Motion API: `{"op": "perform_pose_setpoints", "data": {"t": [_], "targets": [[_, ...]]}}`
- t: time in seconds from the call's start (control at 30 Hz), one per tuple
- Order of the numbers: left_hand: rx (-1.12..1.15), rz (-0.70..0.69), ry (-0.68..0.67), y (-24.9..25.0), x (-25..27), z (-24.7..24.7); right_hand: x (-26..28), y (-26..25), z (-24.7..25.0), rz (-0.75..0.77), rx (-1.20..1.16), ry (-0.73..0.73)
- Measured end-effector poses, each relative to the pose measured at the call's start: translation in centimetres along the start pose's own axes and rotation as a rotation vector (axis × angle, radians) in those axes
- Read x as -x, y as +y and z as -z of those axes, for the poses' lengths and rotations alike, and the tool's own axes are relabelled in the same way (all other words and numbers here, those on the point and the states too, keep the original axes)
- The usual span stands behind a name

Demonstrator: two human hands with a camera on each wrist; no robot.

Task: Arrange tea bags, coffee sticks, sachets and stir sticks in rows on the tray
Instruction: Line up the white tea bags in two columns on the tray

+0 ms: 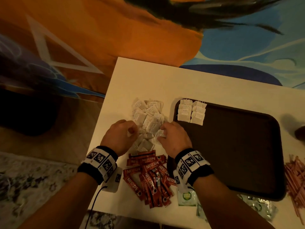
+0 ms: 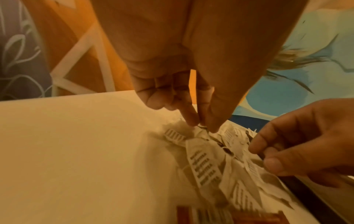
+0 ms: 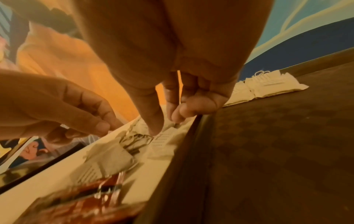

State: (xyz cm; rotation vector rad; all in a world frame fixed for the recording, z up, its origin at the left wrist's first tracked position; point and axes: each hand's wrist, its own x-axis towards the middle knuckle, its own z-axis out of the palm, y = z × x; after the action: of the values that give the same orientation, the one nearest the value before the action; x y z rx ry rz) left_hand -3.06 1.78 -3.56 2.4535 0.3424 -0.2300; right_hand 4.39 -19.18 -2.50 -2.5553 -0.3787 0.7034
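Between both hands [image 1: 121, 135] (seemingly pinching): tea bags [image 1: 149, 120]

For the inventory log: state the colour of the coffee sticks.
Red coffee sticks with white lettering; clearest in the head view.

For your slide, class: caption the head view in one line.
Both hands pick tea bags from the pile beside the tray.

the head view looked steeply down on the surface [image 1: 148, 76] from above. each wrist view sat close under its palm, facing along the fingers toward the far edge. all three shared the tea bags [image 1: 148, 119] [image 2: 206, 163] [image 3: 114, 157].
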Motion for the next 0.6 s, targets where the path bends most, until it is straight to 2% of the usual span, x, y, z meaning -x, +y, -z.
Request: {"op": "perform_pose_setpoints", "data": {"t": [0.2,0.47,0.6], "targets": [[-0.019,0.017,-0.132,1.2,1.3,-0.6,0.2,-0.3,-0.8,0.008,0.181,0.039],[-0.172,0.111,-0.203,2.4,2.1,-1.5,0.4,-0.3,-1.1,0.037,0.232,0.062],[-0.181,0.106,-0.198,2.5,2.0,-2.0,0.3,-0.3,-0.9,0.039,0.211,0.042]]}}
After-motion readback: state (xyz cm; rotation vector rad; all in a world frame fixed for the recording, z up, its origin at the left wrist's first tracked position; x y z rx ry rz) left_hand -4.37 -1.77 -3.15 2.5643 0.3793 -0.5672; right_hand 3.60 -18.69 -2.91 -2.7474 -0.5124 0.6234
